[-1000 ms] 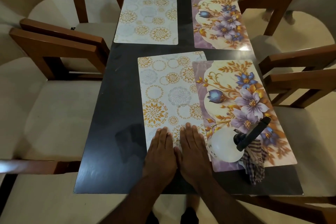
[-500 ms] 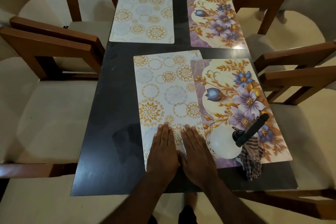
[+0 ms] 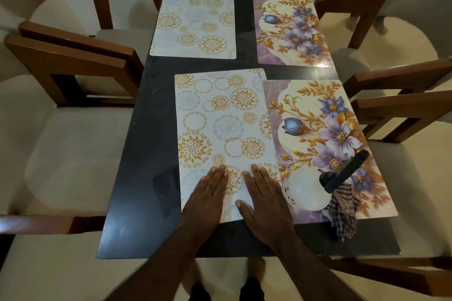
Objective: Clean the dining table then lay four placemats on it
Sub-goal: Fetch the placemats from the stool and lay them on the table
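Dark, the dining table [image 3: 151,154] sits between cream chairs, and your fingers [image 3: 221,171] lie flat and spread, gripping nothing. Your left hand [image 3: 205,200] and right hand [image 3: 265,203] press the near edge of the circle-patterned placemat [image 3: 220,120], whose right edge lies under the floral placemat [image 3: 325,110]. Two more mats [image 3: 195,19] lie apart at the far end. All four seem down; the near pair probably needs separating. A spray bottle [image 3: 308,190], contents unclear, and checked cloth [image 3: 343,212] sit on the floral mat.
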